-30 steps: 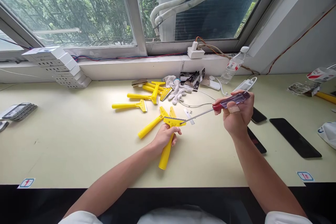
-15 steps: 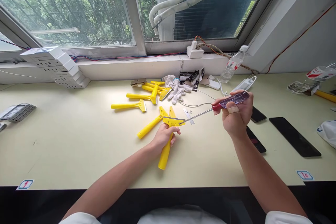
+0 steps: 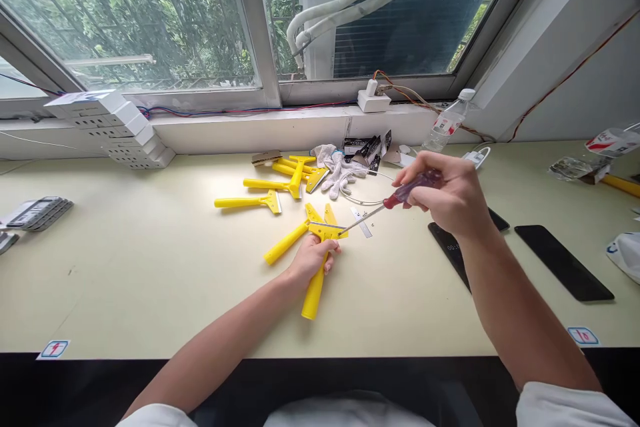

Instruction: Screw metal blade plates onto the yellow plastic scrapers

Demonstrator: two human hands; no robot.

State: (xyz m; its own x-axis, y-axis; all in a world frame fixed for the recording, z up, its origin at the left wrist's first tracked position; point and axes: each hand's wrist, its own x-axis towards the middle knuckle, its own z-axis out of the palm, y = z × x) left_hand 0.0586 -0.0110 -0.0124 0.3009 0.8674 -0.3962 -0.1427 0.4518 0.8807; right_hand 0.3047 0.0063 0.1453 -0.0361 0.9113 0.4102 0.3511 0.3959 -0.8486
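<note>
My left hand is closed around the handle of a yellow scraper, whose wide head points away from me. In my right hand is a screwdriver with a red and purple see-through handle. Its tip meets the right part of the scraper head, seemingly at a screw too small to make out. Just behind lie yellow scraper parts, one with a long handle. A thin metal blade and some tiny screws rest to the right of the head.
Several yellow scrapers lie farther back, near a grey-white glove and small black boxes. Dark phones lie on the right. A plastic bottle stands by the sill, and white boxes are stacked at the left.
My right hand has turned over the screwdriver handle, its back now facing up, and the handle sits lower and closer. The tip stays on the scraper head, which my left hand keeps holding.
</note>
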